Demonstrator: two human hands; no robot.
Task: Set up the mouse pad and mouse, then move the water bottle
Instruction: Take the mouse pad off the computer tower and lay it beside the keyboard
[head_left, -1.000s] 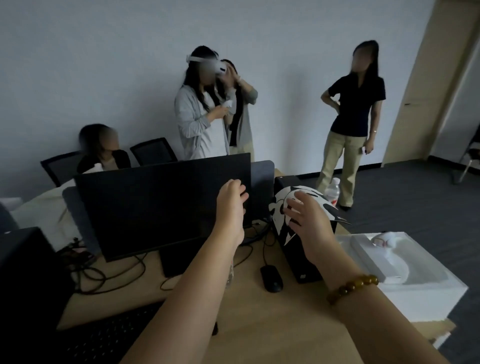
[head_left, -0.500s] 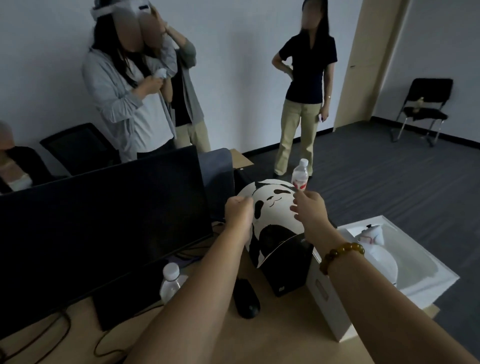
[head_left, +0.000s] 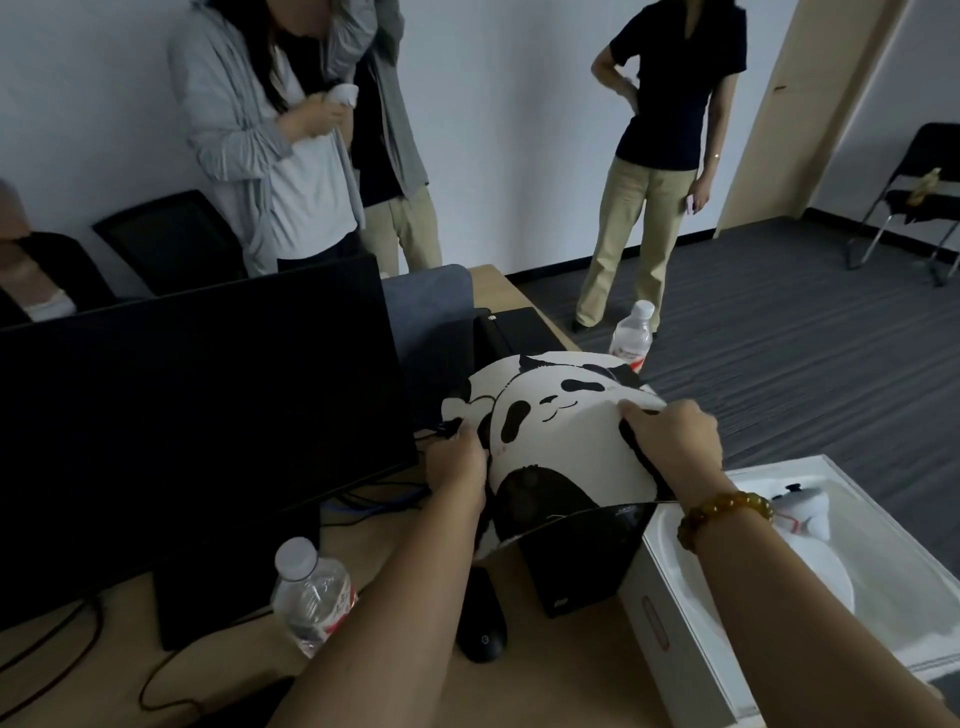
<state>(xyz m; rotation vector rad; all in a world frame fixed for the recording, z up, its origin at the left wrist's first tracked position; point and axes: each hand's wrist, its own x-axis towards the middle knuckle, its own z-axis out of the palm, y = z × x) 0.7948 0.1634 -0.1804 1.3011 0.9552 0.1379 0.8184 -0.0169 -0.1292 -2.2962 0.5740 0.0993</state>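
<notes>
Your two forearms are bare, with no sleeves in sight up to the bottom edge of the view. Your left hand (head_left: 457, 467) wears nothing on its fingers or wrist. At about four o'clock, your right hand (head_left: 675, 441) has a bracelet (head_left: 724, 514) of round amber beads circling the wrist, glossy and yellow-brown.

Counted on the desk: water bottles, two, one near the monitor (head_left: 311, 592) and one behind the pad (head_left: 631, 332); panda mouse pad (head_left: 556, 431), one; black mouse (head_left: 480, 621), one; monitor (head_left: 197, 395), one; white open box (head_left: 691, 644), one; black computer case (head_left: 582, 561), one. Hands present, two.
</notes>
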